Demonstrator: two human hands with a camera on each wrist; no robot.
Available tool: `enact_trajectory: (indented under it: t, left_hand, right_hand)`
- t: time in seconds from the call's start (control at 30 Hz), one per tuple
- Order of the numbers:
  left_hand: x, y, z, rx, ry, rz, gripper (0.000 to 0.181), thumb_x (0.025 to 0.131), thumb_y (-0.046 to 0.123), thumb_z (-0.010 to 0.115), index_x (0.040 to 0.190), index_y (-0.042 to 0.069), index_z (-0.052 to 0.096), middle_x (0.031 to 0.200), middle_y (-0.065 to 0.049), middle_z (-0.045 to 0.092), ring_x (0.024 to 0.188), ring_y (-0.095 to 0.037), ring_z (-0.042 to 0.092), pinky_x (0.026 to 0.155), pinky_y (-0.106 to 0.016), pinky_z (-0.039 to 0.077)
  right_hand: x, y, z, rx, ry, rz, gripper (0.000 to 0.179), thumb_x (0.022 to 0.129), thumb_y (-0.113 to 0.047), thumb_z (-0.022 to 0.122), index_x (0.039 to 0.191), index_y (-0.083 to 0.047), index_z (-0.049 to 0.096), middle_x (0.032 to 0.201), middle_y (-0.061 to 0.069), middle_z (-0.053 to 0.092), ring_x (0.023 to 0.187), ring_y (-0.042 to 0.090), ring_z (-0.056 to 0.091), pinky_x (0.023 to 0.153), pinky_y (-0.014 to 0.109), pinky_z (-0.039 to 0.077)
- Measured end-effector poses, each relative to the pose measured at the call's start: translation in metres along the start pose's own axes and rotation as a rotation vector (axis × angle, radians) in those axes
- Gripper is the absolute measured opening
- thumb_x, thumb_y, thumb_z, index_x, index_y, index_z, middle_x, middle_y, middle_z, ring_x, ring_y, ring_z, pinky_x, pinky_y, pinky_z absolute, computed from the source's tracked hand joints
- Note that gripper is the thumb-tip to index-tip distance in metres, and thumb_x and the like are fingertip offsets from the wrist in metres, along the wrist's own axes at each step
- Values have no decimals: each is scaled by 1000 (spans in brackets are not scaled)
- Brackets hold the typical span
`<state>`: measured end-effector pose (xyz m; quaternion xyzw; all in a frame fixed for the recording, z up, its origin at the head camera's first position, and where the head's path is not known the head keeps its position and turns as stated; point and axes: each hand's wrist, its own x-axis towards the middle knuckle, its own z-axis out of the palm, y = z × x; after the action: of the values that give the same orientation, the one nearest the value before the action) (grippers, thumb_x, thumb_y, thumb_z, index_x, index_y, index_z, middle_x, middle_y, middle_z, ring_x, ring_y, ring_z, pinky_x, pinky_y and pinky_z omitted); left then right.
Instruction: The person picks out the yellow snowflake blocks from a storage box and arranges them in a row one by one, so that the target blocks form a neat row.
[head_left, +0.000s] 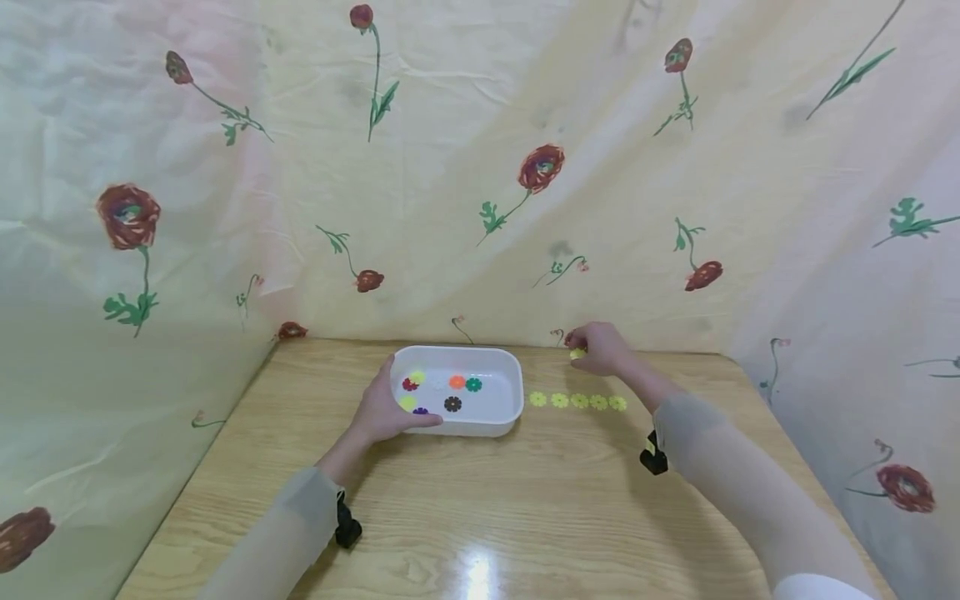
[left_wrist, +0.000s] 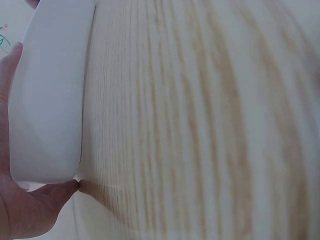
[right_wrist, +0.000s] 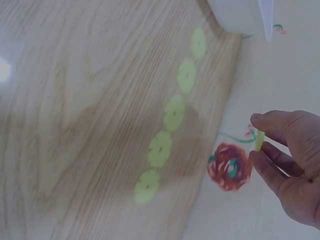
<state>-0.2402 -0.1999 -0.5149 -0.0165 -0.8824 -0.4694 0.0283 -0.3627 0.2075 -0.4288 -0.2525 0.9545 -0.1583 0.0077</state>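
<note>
My left hand (head_left: 381, 408) grips the left end of a white plastic tub (head_left: 480, 429), its thumb along the front rim. In the left wrist view, fingers wrap the corner of the tub (left_wrist: 50, 95), and one fingertip reaches its bottom edge by the table. Thumb and fingers of my right hand (head_left: 604, 350) pinch a yellow flower-shaped disc (right_wrist: 259, 141), seen edge-on in the right wrist view. That hand is raised near the table's back edge, right of the tub. Below it, several matching yellow discs (head_left: 580, 401) lie flat in a row running right from the tub.
Inside the tub lie loose flower discs: orange (head_left: 457, 382), green (head_left: 473, 385), black (head_left: 453, 404), red (head_left: 409, 384), yellow and purple. A flower-printed cloth (head_left: 450, 208) hangs behind and beside the wooden table (head_left: 480, 508). Each forearm wears a black strap device.
</note>
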Motion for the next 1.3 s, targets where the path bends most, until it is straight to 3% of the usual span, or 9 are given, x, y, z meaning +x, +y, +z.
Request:
enact_trajectory:
  t: [0.2,0.5,0.83,1.3]
  left_hand:
    - [1,3,0,3,-2,0,135,69,41,100,169,15,14,160,-14,45,138,-35,52,119,-62,45]
    - [4,3,0,2,-1,-4,139,66,47,101,170,15,14,160,-13,46,139,-35,52,119,-62,44]
    - [7,3,-1,10,-4,-14,140,67,49,100,170,14,13,161,-14,44,140,-36,51,120,-63,43]
    - [5,7,-1,-11,-7,-6,136,67,45,101,169,15,15,158,-14,47,136,-35,53,118,-61,45]
  right_hand:
    - [-9,21,-2,-19,26,36,23,81,-9,80,99,4,76,101,22,78,92,36,73,92,54,59]
    - [-21,55,-2,1,26,51,24,86,-9,81,102,8,75,99,24,76,93,40,72,89,56,60]
    - [-35,67,-7,12,2,63,20,87,-7,80,98,8,74,97,24,75,92,41,71,88,57,60]
    - [-54,84,3,0,-36,106,20,87,-10,82,97,5,74,95,21,74,90,36,69,87,56,59]
